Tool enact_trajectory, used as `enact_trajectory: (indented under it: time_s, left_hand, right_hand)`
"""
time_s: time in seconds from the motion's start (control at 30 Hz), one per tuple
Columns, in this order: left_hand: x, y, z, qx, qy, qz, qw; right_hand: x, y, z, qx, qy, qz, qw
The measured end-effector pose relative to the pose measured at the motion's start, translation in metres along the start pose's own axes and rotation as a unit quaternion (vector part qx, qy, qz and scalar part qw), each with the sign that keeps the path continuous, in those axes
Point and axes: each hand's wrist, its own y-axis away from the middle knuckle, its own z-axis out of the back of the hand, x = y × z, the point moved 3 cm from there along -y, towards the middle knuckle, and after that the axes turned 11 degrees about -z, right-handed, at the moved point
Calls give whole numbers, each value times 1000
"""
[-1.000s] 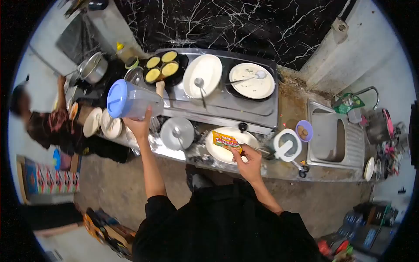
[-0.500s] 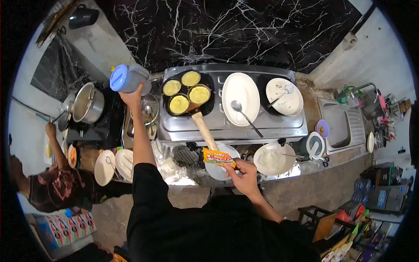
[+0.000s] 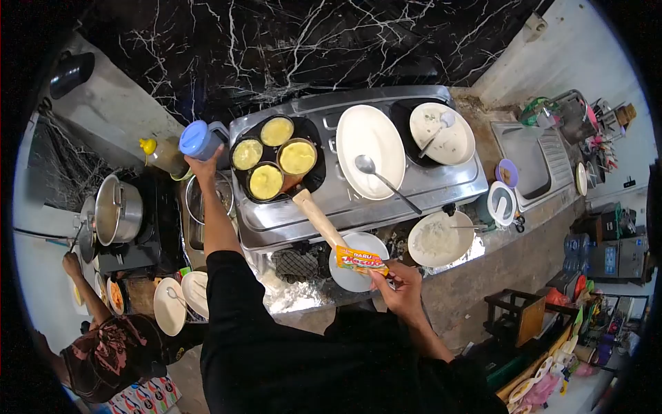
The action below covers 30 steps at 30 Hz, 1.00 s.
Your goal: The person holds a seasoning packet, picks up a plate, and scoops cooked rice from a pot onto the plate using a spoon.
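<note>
Orange and flat, one printed sachet (image 3: 361, 259) is pinched at its right end between your right hand's (image 3: 400, 286) thumb and fingers, above one round white plate (image 3: 358, 281). To the plate's right, one white bowl (image 3: 422, 259) holds pale, whitish contents and one utensil. Beyond them, one dark pan with a wooden handle (image 3: 321, 219) has four round cups, each holding one yellow portion. Your left hand (image 3: 205, 168) is closed around one translucent pitcher with a blue lid (image 3: 196, 139), left of the pan; you cannot tell its contents. One oval white dish (image 3: 369, 131) on the steel stove holds one metal spoon (image 3: 366, 164). Farther right, one round, speckled white dish (image 3: 455, 148) carries another spoon (image 3: 447, 121).
</note>
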Motion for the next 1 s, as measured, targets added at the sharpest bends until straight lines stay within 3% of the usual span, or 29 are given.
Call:
enact_trajectory:
  time_s: [0.07,0.17,0.27,0.33,0.4,0.43,0.5,0.57,0.63,0.7,0.8,0.83,0.9,1.0]
  left_hand:
    - [10,-1,2,5,0,-3,1000]
    - [15,-15,15,57,-106,-67,990]
    - [31,-20,33,105,-176,14,979]
    - [29,-15,48,122,-261,115,951]
    - [19,-6,55,117,-197,93,969]
    - [-2,-1,57,113,-130,73,982]
    - [-60,14,53,72,-169,60,981]
    - [-134,20,47,46,44,117,991]
    - [-221,28,34,64,104,32,992]
    - [-339,56,9,52,171,63,982]
    - [-428,128,-41,201,252,42,946]
    - [-451,159,-62,279,283,40,917]
    - [-506,231,-119,407,423,61,807]
    - [-567,332,-198,514,439,136,724]
  right_hand:
    - [-1,3,3,-5,-9,0,1000]
    - [1,8,5,-2,-4,3,1000]
    - [8,11,9,13,-33,9,999]
    - [9,12,14,12,-36,-17,999]
    - [10,13,21,4,-49,-21,999]
    - [10,14,26,-5,-58,-27,998]
    - [5,15,40,4,-51,-7,999]
    - [3,18,56,-16,-62,10,998]
    - [3,20,76,-34,-80,18,996]
    - [4,27,104,-72,-102,34,992]
    - [-4,38,160,-131,-108,51,984]
    - [-7,44,181,-159,-114,57,979]
    - [-18,54,229,-200,-117,59,971]
    - [-41,80,307,-253,-118,48,959]
